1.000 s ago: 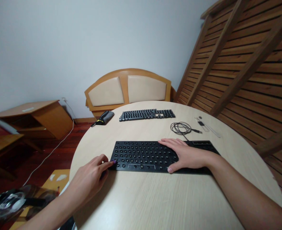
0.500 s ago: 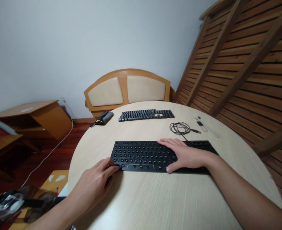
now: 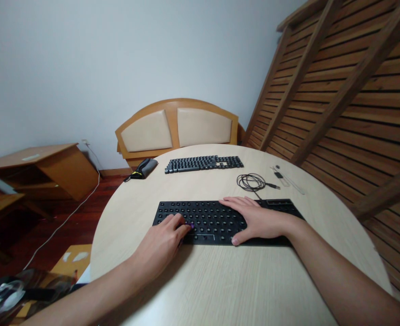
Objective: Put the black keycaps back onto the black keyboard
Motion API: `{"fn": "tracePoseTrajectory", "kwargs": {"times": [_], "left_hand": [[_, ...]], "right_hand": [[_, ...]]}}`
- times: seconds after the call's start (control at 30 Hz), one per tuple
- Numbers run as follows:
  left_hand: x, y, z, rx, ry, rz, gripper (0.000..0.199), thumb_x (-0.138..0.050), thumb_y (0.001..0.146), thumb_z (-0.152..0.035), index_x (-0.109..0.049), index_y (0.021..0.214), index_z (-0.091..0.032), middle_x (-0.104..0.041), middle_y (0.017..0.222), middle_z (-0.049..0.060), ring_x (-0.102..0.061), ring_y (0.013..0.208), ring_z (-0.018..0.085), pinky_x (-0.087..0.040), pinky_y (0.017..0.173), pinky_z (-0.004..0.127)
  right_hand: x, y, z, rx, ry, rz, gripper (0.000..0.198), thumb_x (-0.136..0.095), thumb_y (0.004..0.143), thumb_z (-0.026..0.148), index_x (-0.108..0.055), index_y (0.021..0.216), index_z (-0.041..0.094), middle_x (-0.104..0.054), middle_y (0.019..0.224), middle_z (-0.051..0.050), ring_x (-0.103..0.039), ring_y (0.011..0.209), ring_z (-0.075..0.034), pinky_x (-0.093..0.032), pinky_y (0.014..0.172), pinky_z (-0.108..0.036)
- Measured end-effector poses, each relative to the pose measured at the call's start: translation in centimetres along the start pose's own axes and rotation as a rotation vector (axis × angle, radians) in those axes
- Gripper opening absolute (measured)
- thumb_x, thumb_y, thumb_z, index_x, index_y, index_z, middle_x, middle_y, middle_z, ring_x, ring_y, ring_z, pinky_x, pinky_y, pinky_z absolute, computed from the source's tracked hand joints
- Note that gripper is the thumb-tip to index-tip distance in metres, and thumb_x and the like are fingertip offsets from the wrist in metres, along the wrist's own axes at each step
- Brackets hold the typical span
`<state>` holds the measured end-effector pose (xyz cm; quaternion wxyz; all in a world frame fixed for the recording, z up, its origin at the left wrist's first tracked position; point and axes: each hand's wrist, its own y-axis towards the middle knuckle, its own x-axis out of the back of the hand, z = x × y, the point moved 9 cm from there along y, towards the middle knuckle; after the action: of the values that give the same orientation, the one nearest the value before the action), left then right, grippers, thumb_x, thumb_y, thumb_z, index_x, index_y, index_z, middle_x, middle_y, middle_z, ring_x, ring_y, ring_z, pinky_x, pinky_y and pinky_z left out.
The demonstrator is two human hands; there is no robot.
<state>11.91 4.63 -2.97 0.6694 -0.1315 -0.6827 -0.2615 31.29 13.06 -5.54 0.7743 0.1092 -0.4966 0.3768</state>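
A black keyboard base (image 3: 206, 217) without its keycaps lies near the middle of the round table, its rows of switches bare. My left hand (image 3: 167, 235) is over the base's lower left part. Its fingers are pinched on a small purple thing (image 3: 192, 226) that touches the switches; what kind it is I cannot make out. My right hand (image 3: 256, 220) lies spread on the base's right half, thumb at the front edge and fingers reaching the back edge, hiding many switches. The keycaps (image 3: 200, 163) sit in keyboard order farther back on the table.
A coiled black USB cable (image 3: 250, 182) lies behind the base. Small tools (image 3: 283, 179) are on the table's right side, and a dark grey pouch (image 3: 142, 169) with yellow trim at its back left edge. A slatted wooden frame (image 3: 335, 99) leans at the right.
My left hand has moved right with the purple thing, from the base's lower left corner to farther in over the switches. My right hand stays on the base. The view has shifted slightly.
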Motion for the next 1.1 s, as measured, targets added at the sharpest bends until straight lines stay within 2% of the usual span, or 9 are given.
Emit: {"fn": "tracePoseTrajectory", "kwargs": {"times": [0.1,0.23,0.4,0.57,0.67,0.73,0.83,0.93,1.1], "left_hand": [[0.0,0.5,-0.5,-0.056,0.054,0.054,0.030,-0.049,0.092,-0.005,-0.068,0.113,-0.015,-0.063,0.105,0.010,-0.061,0.093,0.025,-0.058,0.069,0.034],[0.3,0.9,-1.4,-0.232,0.146,0.109,0.022,-0.051,0.095,-0.008,-0.068,0.107,-0.015,-0.062,0.107,0.010,-0.059,0.092,0.025,-0.054,0.067,0.032],[0.9,1.0,-2.1,-0.411,0.244,0.092,0.017,-0.053,0.097,-0.012,-0.069,0.103,-0.014,-0.062,0.100,0.009,-0.057,0.086,0.023,-0.048,0.060,0.031],[1.6,1.0,-3.0,-0.505,0.232,0.075,0.017,-0.053,0.097,-0.011,-0.069,0.095,-0.015,-0.062,0.095,0.008,-0.057,0.083,0.021,-0.046,0.060,0.031],[1.6,1.4,-2.7,-0.515,0.160,0.141,0.018,-0.052,0.097,-0.010,-0.068,0.095,-0.017,-0.064,0.096,0.007,-0.059,0.086,0.022,-0.049,0.066,0.031],[1.9,1.8,-1.8,-0.490,0.028,0.161,0.023,-0.049,0.096,-0.007,-0.068,0.101,-0.019,-0.065,0.098,0.007,-0.061,0.090,0.021,-0.051,0.072,0.031],[2.4,2.6,1.1,-0.324,-0.146,0.075,0.032,-0.045,0.094,-0.005,-0.069,0.107,-0.021,-0.064,0.105,0.007,-0.063,0.093,0.019,-0.054,0.078,0.032],[1.9,2.7,3.3,-0.214,-0.129,0.021,0.033,-0.045,0.094,-0.008,-0.070,0.111,-0.021,-0.064,0.106,0.008,-0.063,0.094,0.021,-0.055,0.078,0.033],[0.7,2.5,2.5,-0.274,-0.022,0.055,0.029,-0.046,0.098,-0.013,-0.070,0.114,-0.020,-0.064,0.107,0.009,-0.063,0.094,0.022,-0.056,0.077,0.035]], "right_hand": [[0.1,0.0,0.2,-0.003,0.002,-0.004,0.115,-0.075,0.065,0.069,-0.027,0.159,0.025,-0.023,0.166,-0.009,-0.012,0.152,-0.041,-0.010,0.124,-0.057],[0.2,0.0,0.5,-0.011,-0.001,0.001,0.115,-0.075,0.065,0.069,-0.028,0.159,0.025,-0.024,0.166,-0.010,-0.013,0.151,-0.042,-0.011,0.123,-0.058],[0.2,0.0,0.4,-0.004,-0.001,-0.011,0.116,-0.076,0.064,0.069,-0.028,0.159,0.024,-0.024,0.166,-0.011,-0.014,0.151,-0.042,-0.011,0.123,-0.058],[0.1,0.1,0.2,0.000,-0.004,-0.008,0.114,-0.075,0.065,0.069,-0.027,0.159,0.025,-0.022,0.166,-0.009,-0.012,0.152,-0.040,-0.011,0.123,-0.057],[0.0,0.0,0.2,-0.001,-0.003,-0.006,0.115,-0.075,0.065,0.069,-0.027,0.159,0.025,-0.023,0.166,-0.009,-0.013,0.152,-0.040,-0.011,0.124,-0.056],[0.1,0.0,0.3,0.002,0.001,-0.004,0.115,-0.075,0.065,0.070,-0.027,0.159,0.025,-0.023,0.166,-0.009,-0.012,0.152,-0.040,-0.010,0.124,-0.056],[0.1,0.0,0.4,-0.001,0.005,0.003,0.115,-0.075,0.065,0.071,-0.027,0.159,0.026,-0.022,0.167,-0.009,-0.012,0.152,-0.040,-0.009,0.124,-0.056],[0.1,-0.1,0.2,-0.014,0.008,0.012,0.117,-0.075,0.064,0.071,-0.026,0.160,0.025,-0.020,0.167,-0.009,-0.010,0.153,-0.040,-0.009,0.124,-0.055],[0.1,-0.1,0.3,-0.006,0.008,0.006,0.115,-0.075,0.065,0.070,-0.026,0.160,0.025,-0.021,0.167,-0.009,-0.010,0.153,-0.040,-0.010,0.124,-0.056]]}}
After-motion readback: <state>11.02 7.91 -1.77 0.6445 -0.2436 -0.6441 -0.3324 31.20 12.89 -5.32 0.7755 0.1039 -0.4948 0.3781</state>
